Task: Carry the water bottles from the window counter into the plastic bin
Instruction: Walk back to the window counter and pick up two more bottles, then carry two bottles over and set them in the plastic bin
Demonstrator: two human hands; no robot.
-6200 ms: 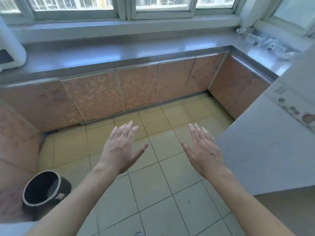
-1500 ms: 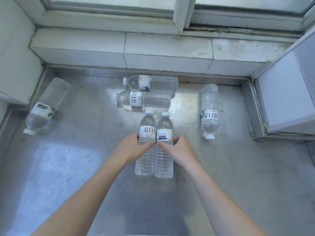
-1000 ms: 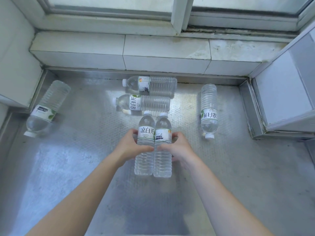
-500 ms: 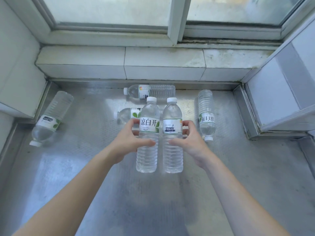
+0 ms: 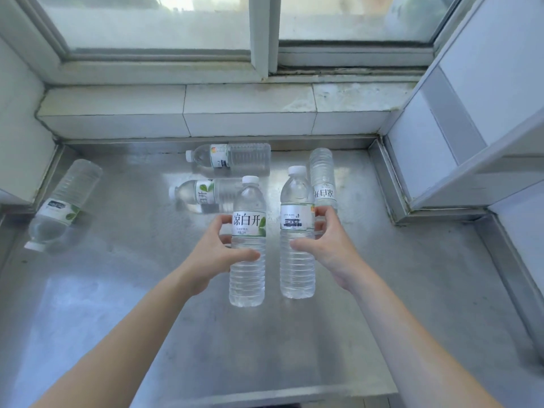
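Left grip: the left hand (image 5: 216, 254) was curled round the green-leaf bottle (image 5: 248, 245), thumb across the near side below the label, fingers behind it.
Right grip: the right hand (image 5: 326, 245) was wrapped round the black-print bottle (image 5: 296, 237), fingers at label height, thumb low on the ribbed body.
Bottle axes: both held bottles stood upright, caps pointing far, bases clear of the counter (image 5: 147, 290), with a gap between the two.
Key relation: each bottle sat at mid-body in its own hand, so the carry looked balanced; the bin was out of view, so which way to turn could not be told.
Left behind: four bottles lay flat. One lay far left (image 5: 63, 204), cap near. Two lay crosswise at far centre, the back one (image 5: 232, 157) by the sill and the front one (image 5: 206, 195) partly hidden behind the left-held bottle. One lay lengthwise at far right (image 5: 322, 178), just behind the right-held bottle.
Change from half a second earlier: the pair had been side by side and nearly touching; now they were apart.
Change from a second and a half earlier: the pair had lain on the counter under both hands.
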